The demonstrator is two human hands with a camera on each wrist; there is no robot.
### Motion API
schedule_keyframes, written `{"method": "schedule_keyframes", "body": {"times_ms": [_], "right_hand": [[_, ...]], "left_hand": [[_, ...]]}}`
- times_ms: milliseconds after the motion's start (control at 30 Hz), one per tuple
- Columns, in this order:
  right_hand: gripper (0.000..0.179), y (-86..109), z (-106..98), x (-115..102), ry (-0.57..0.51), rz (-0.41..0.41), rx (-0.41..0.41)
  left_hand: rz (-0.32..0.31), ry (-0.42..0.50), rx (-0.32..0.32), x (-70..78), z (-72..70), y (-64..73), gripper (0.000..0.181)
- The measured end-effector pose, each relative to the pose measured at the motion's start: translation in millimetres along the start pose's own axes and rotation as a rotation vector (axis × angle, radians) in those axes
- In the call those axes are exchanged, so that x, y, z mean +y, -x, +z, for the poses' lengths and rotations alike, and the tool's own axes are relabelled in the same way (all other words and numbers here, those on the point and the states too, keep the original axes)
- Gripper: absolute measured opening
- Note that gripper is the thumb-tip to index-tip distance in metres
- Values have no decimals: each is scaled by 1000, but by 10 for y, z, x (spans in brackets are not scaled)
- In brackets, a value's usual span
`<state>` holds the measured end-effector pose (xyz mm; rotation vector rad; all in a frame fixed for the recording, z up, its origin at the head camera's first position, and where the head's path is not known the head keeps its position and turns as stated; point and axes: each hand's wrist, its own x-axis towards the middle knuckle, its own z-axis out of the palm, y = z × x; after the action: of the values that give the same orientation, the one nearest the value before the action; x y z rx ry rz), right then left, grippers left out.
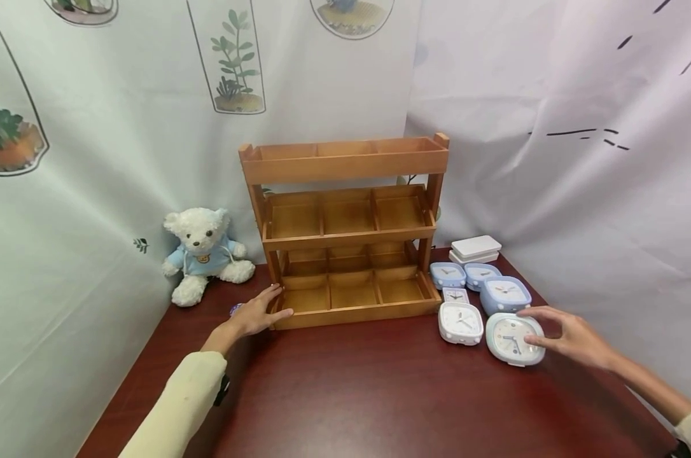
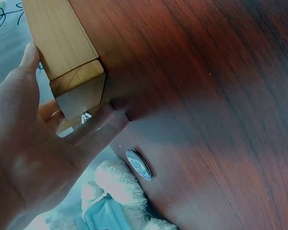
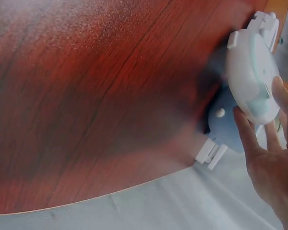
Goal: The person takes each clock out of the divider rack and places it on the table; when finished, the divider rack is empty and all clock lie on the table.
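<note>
My left hand (image 1: pixel 258 313) rests at the lower left corner of a wooden tiered rack (image 1: pixel 345 313), thumb and fingers spread and straight. In the left wrist view, the rack's end (image 2: pixel 79 84) lies between the thumb and the fingers. On the other side, my right hand (image 1: pixel 574 337) pinches a white and mint alarm clock (image 1: pixel 507 346), thumb over its face and fingers at its far edge. The right wrist view shows this clock (image 3: pixel 245 72) tilted in front of a blue clock (image 3: pixel 225 120).
Beside the held clock sits a white clock (image 1: pixel 460 321), with a small square clock (image 1: pixel 455 296) and several blue clocks (image 1: pixel 506 292) behind. White boxes (image 1: pixel 476 247) are stacked at the back. A teddy bear (image 1: pixel 202 257) sits left, near a small round object (image 2: pixel 139 165).
</note>
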<state>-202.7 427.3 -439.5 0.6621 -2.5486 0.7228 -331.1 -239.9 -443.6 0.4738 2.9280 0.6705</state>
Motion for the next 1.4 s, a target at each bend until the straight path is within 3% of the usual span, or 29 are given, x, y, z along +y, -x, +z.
{"method": "schedule_keyframes", "body": {"times_ms": [200,400,700,967,1233,1400], "right_hand": [[49,61,56,79,-31,2,-27],[46,89,134,158,-61,-39,9],[32,104,181,168,-37,88,-38],[29,78,245,174,-7,91,-14],[33,68,213,76,41,14,28],[47,-122,148,-92,195,-137,132]], "left_hand": [[4,-5,-1,30,-1,4,86],[10,-18,2,33,-10,-17,86],[-1,-25,9,29,11,1,86],[-10,-20,17,6,-1,11,85],[34,-71,53,16,98,118,81],[86,-192,136,38,-74,282,79]]}}
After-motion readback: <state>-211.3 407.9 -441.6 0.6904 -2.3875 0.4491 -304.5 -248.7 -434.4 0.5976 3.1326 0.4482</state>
